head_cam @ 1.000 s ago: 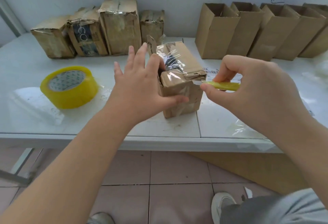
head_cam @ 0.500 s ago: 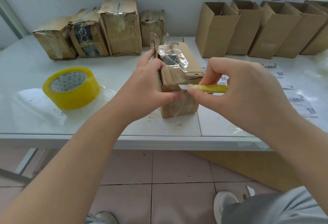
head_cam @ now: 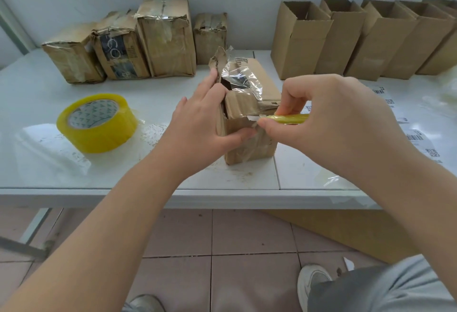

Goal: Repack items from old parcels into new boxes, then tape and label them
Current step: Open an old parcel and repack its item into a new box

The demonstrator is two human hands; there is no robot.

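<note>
A yellow tape roll lies at left centre on the white worktop, with worn parcels behind it in the upper left. Mid-frame, the left hand has its grip clasped round the torn parcel, which stands on the worktop. The right hand has its grip pinching a yellow cutter, whose tip is at the parcel's front flap. Open new boxes line the upper right.

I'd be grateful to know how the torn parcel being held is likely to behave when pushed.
Probably soft, not stiff: the old parcel is creased and torn open on top. Its glossy tape film looks slippery. On the smooth table it might slide, so the left hand gripping it likely helps.
</note>
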